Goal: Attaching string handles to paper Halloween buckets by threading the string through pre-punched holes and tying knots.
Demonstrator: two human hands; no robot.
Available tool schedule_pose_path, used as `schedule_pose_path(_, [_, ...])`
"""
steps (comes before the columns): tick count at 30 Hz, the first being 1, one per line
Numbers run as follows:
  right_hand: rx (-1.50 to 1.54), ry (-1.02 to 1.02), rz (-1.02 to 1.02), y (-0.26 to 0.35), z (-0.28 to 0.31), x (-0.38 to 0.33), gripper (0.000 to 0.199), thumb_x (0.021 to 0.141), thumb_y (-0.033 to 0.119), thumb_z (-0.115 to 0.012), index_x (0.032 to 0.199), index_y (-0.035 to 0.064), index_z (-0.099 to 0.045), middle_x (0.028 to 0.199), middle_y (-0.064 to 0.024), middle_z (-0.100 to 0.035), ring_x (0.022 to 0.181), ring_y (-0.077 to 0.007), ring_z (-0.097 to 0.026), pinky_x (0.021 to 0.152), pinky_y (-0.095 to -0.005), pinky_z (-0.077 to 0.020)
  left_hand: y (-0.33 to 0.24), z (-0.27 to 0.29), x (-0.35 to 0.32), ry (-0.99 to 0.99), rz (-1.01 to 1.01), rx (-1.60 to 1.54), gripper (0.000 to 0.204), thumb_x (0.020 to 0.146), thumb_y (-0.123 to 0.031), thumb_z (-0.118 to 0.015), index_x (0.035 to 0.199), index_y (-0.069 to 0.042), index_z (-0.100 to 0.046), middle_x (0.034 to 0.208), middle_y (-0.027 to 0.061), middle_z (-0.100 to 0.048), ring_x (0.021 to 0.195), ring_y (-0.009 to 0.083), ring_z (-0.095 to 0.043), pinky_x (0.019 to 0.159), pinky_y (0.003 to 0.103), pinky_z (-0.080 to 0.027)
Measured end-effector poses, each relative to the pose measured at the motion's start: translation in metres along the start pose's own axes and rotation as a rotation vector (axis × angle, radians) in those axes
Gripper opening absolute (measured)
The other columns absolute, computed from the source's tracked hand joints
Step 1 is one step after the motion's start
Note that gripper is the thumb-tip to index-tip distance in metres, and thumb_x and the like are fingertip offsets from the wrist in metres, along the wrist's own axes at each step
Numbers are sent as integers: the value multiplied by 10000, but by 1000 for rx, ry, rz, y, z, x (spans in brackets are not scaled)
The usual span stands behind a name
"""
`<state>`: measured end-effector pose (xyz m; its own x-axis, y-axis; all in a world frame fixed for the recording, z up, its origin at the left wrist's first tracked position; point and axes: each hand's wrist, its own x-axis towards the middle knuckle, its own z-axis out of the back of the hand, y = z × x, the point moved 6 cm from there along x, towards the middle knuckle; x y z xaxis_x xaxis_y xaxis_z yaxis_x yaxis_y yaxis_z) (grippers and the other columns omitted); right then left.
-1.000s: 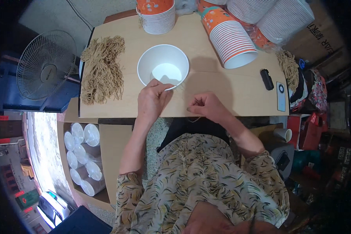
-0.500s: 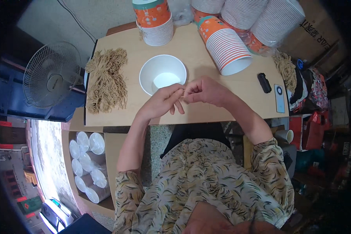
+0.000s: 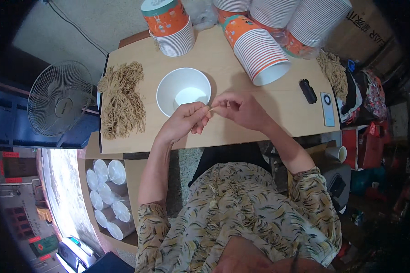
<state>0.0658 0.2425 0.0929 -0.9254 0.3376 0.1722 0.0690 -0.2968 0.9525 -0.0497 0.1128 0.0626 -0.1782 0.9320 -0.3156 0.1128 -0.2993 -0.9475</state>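
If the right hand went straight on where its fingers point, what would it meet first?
Likely the left hand, its fingers ahead of the right hand; whether they touch is unclear.

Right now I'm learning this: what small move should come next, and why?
Perhaps ease the right hand outward, tautening what looks like a thin pale strand: the left hand seems to pinch it, with both hands close together by the white bowl.

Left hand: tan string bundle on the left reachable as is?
Probably yes: only tabletop shows between the left hand and the tan string bundle, though the hand seems busy pinching a thin strand.
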Motion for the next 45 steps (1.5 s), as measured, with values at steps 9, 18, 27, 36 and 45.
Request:
schedule_pose_path(9, [-77,10,85,-6,-1,-1,59,916,79,-693,936,28,-671,778,20,-583,639,-38,-468,565,-224,-384,2,2,0,-30,-15,34,312,1075,-278,-469,1037,-33,-658,768,-25,-579,612,51,-558,548,202,-440])
schedule_pose_path(18, [-2,47,39,-16,-6,3,91,998,107,-594,999,16,-602,759,-4,-581,664,-49,-529,597,-229,-435,4,9,-6,-14,-65,39,269,1055,-244,-523,1094,-21,-667,810,-25,-606,672,48,-578,593,205,-462])
schedule_pose_path(27, [316,64,-171,-28,-20,10,97,1000,145,-611,1000,49,-627,692,44,-514,580,-25,-460,519,-207,-374,2,15,-15,-217,-233,109,162,960,-108,-669,1090,-46,-743,887,24,-675,664,63,-608,555,206,-478])
schedule_pose_path(36, [740,66,-466,-48,-50,6,96,975,162,-644,972,67,-645,675,59,-509,508,-13,-389,442,-195,-271,-1,6,-31,-448,-470,236,131,920,-25,-687,1032,-1,-750,907,62,-684,684,88,-619,586,221,-509])
schedule_pose_path(45, [347,-27,-294,-33,-43,10,117,982,172,-639,936,65,-627,686,60,-522,529,-17,-416,453,-187,-314,-6,6,-40,-524,-513,356,138,906,-10,-696,1033,4,-746,882,82,-687,684,104,-617,596,237,-505])
